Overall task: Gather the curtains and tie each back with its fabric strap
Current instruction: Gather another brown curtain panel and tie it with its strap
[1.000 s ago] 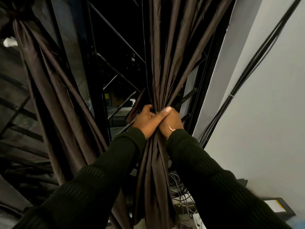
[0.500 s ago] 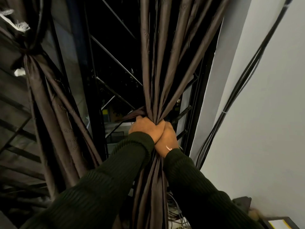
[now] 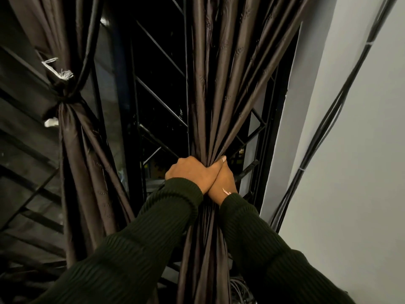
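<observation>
**Desk:** What's on your feed?

**Me:** I've got both hands clamped on the right curtain (image 3: 210, 88) at its narrowest point, where the dark brown folds bunch into one tight bundle. The left hand (image 3: 190, 172) wraps the bundle from the left side, fingers curled round the cloth and out of sight behind it. The right hand (image 3: 223, 181) sits just under and behind the left one — wrists crossing, the two touching — and its fingers are curled into the same folds, one pale nail showing at the top.

**Desk:** And the strap?

**Me:** I can't pick out a strap on this curtain; if one's there, the hands cover it. The left curtain (image 3: 81, 163) hangs well apart, already cinched by a dark tie (image 3: 63, 99) with a frayed white edge just above it.

**Desk:** Surroundings?

**Me:** Black window bars (image 3: 160, 99) between the two curtains, a pale wall (image 3: 350, 172) on the right with black cables (image 3: 324, 132) running up it — and a tangle of wires (image 3: 241, 288) at the foot of the gathered cloth.
</observation>
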